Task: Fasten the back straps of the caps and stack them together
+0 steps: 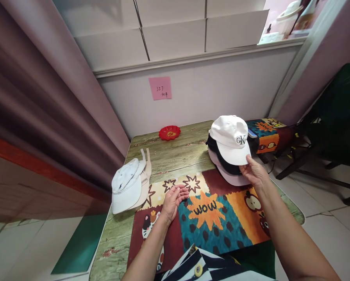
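My right hand pinches the brim edge of a white baseball cap with dark letters on its front. This cap sits on top of a black cap, and under that lies a pale mauve cap, all stacked at the right of the table. Nothing is in my left hand; it hovers over or rests on the patterned mat, fingers loosely bent and apart. To its left, a white cap overlaps a beige cap, whose straps point toward the back.
A red scalloped dish stands near the wall at the back of the wooden table. Above it, a pink note is stuck to the wall. Curtains hang at the left, and a dark chair stands at the right.
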`<action>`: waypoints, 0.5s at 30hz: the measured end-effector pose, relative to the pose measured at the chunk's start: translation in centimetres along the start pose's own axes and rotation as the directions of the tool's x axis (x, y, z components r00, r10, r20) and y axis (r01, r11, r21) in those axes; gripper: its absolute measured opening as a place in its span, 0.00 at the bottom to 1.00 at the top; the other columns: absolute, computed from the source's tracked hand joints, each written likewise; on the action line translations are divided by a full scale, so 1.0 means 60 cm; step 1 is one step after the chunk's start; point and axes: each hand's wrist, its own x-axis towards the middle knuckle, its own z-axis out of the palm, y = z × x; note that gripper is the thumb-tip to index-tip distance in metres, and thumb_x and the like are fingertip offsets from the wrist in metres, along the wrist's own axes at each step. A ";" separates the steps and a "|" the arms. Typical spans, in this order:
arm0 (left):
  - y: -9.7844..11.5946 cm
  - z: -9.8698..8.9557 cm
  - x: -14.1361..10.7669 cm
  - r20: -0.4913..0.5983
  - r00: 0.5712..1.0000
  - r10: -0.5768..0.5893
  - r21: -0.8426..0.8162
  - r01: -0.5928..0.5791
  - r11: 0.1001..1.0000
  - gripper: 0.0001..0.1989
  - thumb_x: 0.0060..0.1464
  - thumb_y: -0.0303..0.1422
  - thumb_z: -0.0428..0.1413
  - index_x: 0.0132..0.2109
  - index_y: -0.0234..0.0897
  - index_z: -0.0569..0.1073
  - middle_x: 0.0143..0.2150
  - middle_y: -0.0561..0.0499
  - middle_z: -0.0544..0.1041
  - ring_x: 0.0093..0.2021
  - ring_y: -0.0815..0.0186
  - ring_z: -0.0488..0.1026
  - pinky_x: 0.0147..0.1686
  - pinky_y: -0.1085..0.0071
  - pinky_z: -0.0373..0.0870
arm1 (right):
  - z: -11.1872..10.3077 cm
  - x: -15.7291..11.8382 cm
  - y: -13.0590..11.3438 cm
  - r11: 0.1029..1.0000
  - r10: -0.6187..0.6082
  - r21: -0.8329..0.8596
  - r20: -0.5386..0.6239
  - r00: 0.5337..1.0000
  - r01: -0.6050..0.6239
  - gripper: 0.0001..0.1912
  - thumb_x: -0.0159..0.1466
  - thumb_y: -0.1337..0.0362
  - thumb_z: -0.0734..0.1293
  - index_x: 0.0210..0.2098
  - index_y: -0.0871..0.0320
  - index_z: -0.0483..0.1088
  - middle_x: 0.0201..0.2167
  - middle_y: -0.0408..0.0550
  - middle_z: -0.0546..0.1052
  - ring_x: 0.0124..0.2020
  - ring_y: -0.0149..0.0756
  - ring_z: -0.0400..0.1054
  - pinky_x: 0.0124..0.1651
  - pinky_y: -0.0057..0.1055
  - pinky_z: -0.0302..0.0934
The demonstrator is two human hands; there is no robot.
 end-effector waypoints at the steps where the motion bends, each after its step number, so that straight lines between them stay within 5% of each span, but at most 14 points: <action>1: 0.000 0.000 -0.001 0.000 1.000 0.004 -0.001 -0.004 1.000 0.17 0.52 0.38 0.67 0.44 0.30 0.77 0.40 0.40 0.82 0.39 0.61 0.80 0.45 0.64 0.76 | -0.003 0.003 0.003 0.999 -0.009 -0.033 -0.040 0.999 0.008 0.05 0.63 0.70 0.71 0.39 0.57 0.75 0.35 0.47 0.83 0.33 0.33 0.78 0.31 0.26 0.75; 5: -0.001 -0.002 -0.003 0.001 1.000 0.014 -0.005 -0.014 1.000 0.17 0.53 0.38 0.66 0.45 0.30 0.78 0.40 0.41 0.81 0.39 0.61 0.80 0.45 0.64 0.76 | -0.032 0.006 0.017 0.986 -0.091 -0.153 -0.154 0.984 0.067 0.08 0.57 0.69 0.75 0.36 0.60 0.75 0.30 0.46 0.81 0.26 0.31 0.74 0.26 0.24 0.73; 15: -0.002 -0.001 -0.004 0.009 1.000 0.025 -0.010 -0.025 1.000 0.17 0.53 0.38 0.66 0.45 0.30 0.77 0.41 0.41 0.81 0.40 0.61 0.79 0.45 0.64 0.76 | -0.069 -0.027 0.014 0.919 -0.227 -0.357 -0.128 0.965 0.169 0.19 0.50 0.61 0.79 0.36 0.63 0.72 0.20 0.43 0.74 0.18 0.33 0.69 0.21 0.30 0.72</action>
